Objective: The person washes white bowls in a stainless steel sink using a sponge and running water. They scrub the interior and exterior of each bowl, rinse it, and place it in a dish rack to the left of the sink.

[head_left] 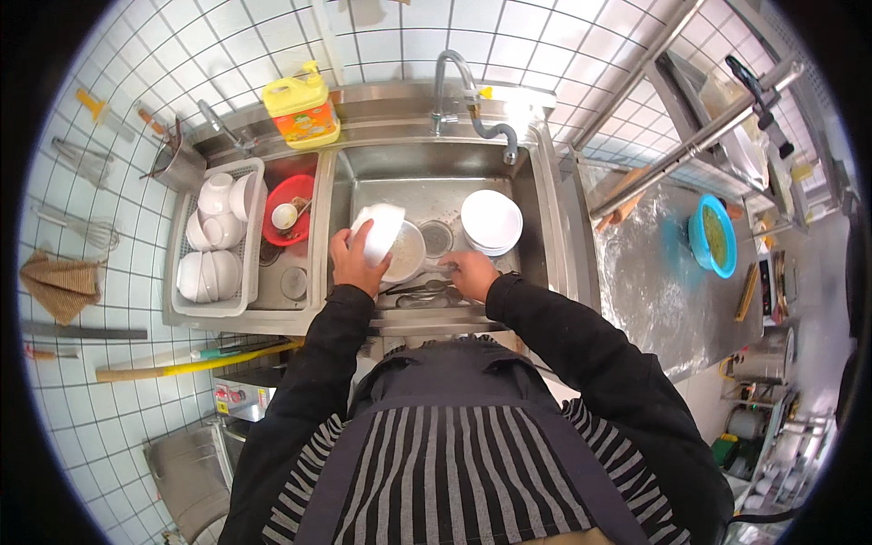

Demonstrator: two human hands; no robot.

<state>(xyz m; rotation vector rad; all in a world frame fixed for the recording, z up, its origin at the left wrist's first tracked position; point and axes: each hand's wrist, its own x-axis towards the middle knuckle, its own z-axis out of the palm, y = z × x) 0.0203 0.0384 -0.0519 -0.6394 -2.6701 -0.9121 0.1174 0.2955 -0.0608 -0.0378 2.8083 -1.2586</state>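
My left hand (361, 259) grips a white bowl (380, 232), tilted on its side above the sink (372, 168). Partly behind it, a second white bowl (406, 254) with cloudy liquid inside sits on the sink bottom. Close to that bowl's right side, the fingers of my right hand (472, 275) are closed in a pinch. A small greyish piece shows at their tips, too unclear to name. Several metal spoons (427, 292) lie below, along the sink's near side. To the right stands a stack of white bowls (491, 220), beside the round drain (438, 238).
A curved faucet (450, 77) rises behind the sink, near a yellow detergent jug (302, 107). On the left are a red basin (289, 207) and a rack (255, 272) of white bowls. A blue basin (710, 236) rests on the right-hand counter (645, 282), under a metal rail (672, 145).
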